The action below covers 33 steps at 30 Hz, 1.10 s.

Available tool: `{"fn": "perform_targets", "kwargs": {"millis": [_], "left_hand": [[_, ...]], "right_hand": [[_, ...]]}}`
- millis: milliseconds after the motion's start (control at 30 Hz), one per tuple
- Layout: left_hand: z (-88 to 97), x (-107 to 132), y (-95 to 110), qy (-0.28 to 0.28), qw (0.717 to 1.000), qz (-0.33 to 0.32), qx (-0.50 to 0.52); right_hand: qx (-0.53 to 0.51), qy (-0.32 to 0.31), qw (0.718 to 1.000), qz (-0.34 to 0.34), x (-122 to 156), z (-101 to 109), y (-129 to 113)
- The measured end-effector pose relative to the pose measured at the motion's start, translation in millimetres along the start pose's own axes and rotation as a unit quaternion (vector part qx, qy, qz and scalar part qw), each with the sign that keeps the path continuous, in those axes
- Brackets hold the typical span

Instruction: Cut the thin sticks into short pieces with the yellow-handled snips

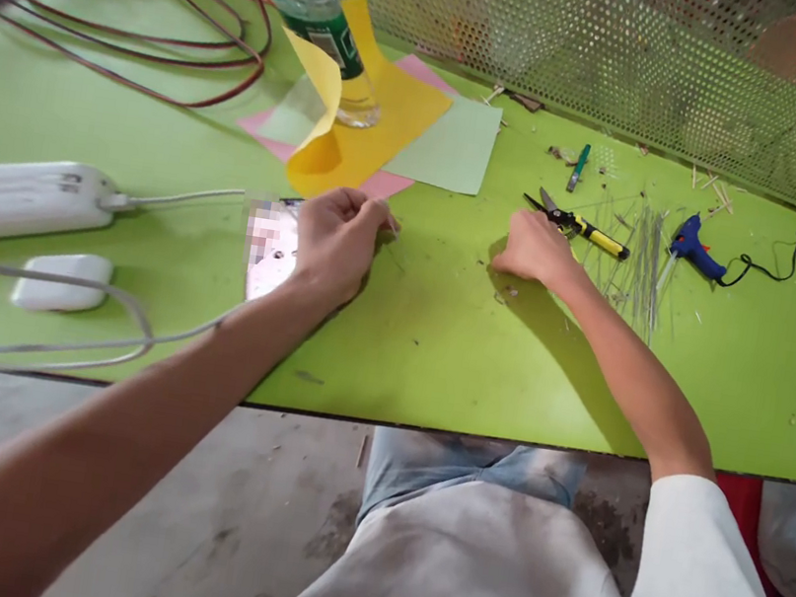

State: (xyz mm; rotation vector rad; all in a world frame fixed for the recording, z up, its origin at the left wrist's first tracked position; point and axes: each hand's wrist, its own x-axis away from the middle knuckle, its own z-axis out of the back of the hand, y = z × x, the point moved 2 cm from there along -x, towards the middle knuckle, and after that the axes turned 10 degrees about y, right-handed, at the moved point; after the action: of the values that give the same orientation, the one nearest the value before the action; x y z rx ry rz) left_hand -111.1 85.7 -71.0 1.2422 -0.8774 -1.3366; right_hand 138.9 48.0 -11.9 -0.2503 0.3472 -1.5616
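Observation:
My left hand [336, 239] rests on the green table [436, 344] with its fingers curled in, partly over a phone [271, 245] that lies flat. Whether it pinches anything I cannot make out. My right hand [534, 249] lies closed in a loose fist on the table, just left of yellow-handled snips [580, 226] and a spread of thin sticks [640, 255]. Nothing shows inside that hand.
Coloured paper sheets [408, 130] lie under a plastic bottle [320, 18]. A blue glue gun [694, 245] with a black cord is at right, a green pen [578, 166] beyond. A white power strip [16, 197], adapter [63, 280] and cables sit left; perforated metal screen [629, 54] behind.

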Motion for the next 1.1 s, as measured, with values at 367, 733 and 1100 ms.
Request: {"fn": "perform_targets", "kwargs": {"millis": [367,733,1100], "left_hand": [[35.6,42,8,0.002,0.995,-0.02,-0.094],[-87.2,76,89,-0.131,0.986,0.065,0.075],[-109.9,92,75,-0.13,0.981,0.039,0.139]], "right_hand": [[-0.185,0.038,0.982,-0.001,58,27,24],[-0.562,0.092,0.813,-0.121,88,5,32],[-0.541,0.122,0.824,-0.117,102,1,34]]}}
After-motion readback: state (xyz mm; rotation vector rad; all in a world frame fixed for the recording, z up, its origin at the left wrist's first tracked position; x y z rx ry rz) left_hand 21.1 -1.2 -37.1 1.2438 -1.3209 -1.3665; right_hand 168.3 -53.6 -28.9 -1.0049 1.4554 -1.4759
